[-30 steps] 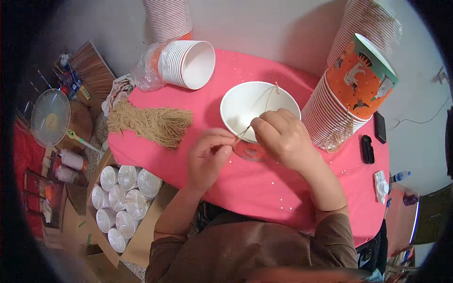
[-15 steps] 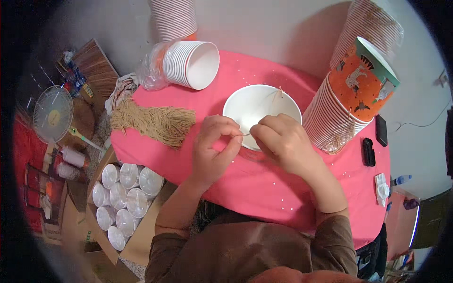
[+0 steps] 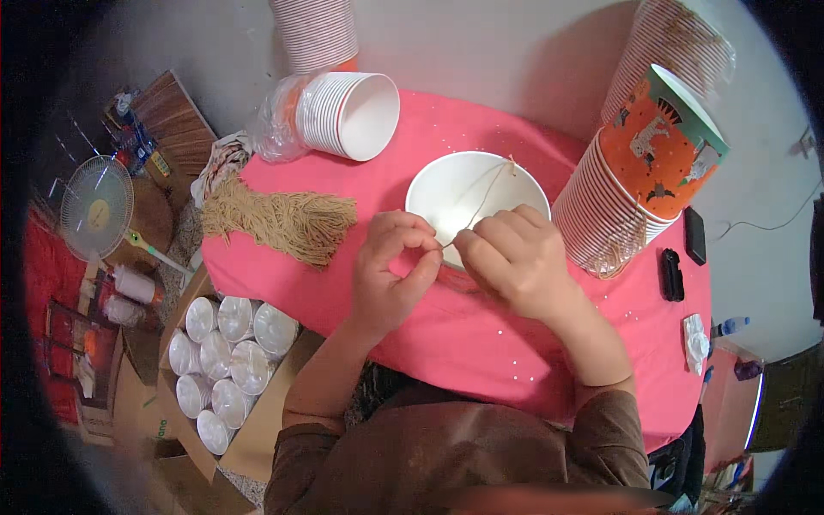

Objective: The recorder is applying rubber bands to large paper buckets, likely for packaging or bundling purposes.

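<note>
A white-lined paper bucket (image 3: 446, 193) stands in front of me with its mouth facing up. From a hole near its far right rim, a thin tan string (image 3: 491, 190) runs across the opening to my fingers. My left hand (image 3: 393, 266) pinches the string's end between thumb and forefinger above the near rim. Right beside it, my right hand (image 3: 513, 257) is closed on the same string, fingers curled. To the left lies a thick bundle of tan cut strings (image 3: 279, 225).
Nested paper buckets (image 3: 605, 210) stand at right, topped by an orange and green patterned bucket (image 3: 657, 154). Another nested stack (image 3: 369, 116) lies on its side at the back left. A carton of wrapped white cups (image 3: 227, 360) sits left of the pink-covered table (image 3: 481, 352).
My right hand has shifted slightly to the right and turned. The string across the bucket now looks tauter and shows more clearly. My left hand stays nearly in place.
</note>
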`<state>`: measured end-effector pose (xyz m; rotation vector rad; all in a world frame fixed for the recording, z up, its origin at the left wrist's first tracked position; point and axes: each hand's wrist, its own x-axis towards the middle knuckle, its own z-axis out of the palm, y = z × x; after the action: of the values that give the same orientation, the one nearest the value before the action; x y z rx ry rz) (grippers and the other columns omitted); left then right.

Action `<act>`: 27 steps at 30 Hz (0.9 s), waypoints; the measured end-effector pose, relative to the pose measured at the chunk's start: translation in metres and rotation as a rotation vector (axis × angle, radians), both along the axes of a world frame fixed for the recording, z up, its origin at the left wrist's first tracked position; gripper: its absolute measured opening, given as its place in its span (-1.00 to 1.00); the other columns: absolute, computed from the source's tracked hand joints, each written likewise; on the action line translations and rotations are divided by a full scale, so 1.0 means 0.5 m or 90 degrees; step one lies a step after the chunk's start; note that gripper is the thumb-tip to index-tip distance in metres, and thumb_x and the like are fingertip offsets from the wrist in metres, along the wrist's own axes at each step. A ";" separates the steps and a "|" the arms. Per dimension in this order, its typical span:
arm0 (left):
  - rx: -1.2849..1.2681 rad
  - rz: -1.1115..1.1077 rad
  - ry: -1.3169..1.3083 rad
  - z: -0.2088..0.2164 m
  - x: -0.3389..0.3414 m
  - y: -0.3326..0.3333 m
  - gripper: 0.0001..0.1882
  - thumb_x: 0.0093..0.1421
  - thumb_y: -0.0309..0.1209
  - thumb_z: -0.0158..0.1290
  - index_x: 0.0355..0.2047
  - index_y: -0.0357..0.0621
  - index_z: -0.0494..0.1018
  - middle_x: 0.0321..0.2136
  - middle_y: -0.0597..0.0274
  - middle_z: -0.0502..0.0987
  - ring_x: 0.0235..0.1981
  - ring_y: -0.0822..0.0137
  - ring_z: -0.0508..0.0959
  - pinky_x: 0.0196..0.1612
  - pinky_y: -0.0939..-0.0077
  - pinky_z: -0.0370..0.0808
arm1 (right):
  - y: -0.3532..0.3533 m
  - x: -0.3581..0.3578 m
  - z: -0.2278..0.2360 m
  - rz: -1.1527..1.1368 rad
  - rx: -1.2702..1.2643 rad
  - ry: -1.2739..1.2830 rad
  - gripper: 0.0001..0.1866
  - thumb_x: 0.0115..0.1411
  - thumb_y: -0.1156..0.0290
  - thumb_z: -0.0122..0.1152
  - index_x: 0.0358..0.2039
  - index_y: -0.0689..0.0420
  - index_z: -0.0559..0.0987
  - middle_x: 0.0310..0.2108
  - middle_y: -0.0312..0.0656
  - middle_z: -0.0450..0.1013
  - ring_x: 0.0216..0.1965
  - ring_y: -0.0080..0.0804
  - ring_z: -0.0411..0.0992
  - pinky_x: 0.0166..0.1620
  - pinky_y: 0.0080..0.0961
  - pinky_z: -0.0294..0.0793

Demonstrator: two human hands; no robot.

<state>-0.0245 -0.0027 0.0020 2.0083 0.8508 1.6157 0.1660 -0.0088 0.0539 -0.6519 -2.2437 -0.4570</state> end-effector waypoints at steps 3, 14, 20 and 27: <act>0.017 0.020 0.023 -0.004 -0.006 -0.001 -0.89 -0.03 -0.61 0.14 -0.47 -0.15 0.48 -0.34 0.24 0.47 -0.23 0.26 0.45 -0.11 0.39 0.37 | -0.002 0.016 0.018 -0.082 0.115 -0.003 -0.80 -0.14 0.35 0.14 -0.44 0.09 0.48 -0.57 -0.35 0.27 -0.54 -0.47 0.35 -0.46 -0.47 0.29; 0.050 0.051 0.167 -0.059 -0.019 0.010 -0.85 -0.12 -0.54 0.16 -0.49 -0.11 0.44 -0.24 0.18 0.44 -0.14 0.09 0.42 -0.01 0.20 0.31 | 0.000 0.079 0.067 -0.168 0.111 0.059 -0.78 -0.16 0.64 0.30 -0.46 0.16 0.47 -0.59 -0.22 0.34 -0.58 -0.26 0.35 -0.51 -0.37 0.28; 0.102 0.052 0.245 0.011 0.005 0.014 -0.67 -0.01 -0.44 0.20 -0.18 -0.09 0.51 0.01 0.04 0.40 0.07 0.01 0.35 0.13 0.13 0.28 | -0.003 0.115 0.066 -0.203 0.005 0.065 -0.80 -0.14 0.61 0.28 -0.47 0.14 0.46 -0.54 -0.21 0.35 -0.51 -0.22 0.38 -0.43 -0.34 0.33; 0.141 -0.118 0.278 -0.026 0.020 0.070 -0.69 -0.05 -0.41 0.30 -0.26 -0.09 0.50 0.00 0.10 0.43 0.20 0.00 0.28 0.25 -0.03 0.14 | -0.040 0.194 0.063 0.060 -0.342 0.234 -0.89 -0.06 0.62 0.16 -0.51 0.16 0.45 -0.47 -0.16 0.45 -0.28 -0.27 0.43 -0.08 -0.23 0.42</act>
<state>-0.0143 0.0321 -0.0109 2.5684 0.6217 1.2308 0.2628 -0.0289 0.0854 -0.8172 -2.0266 0.3098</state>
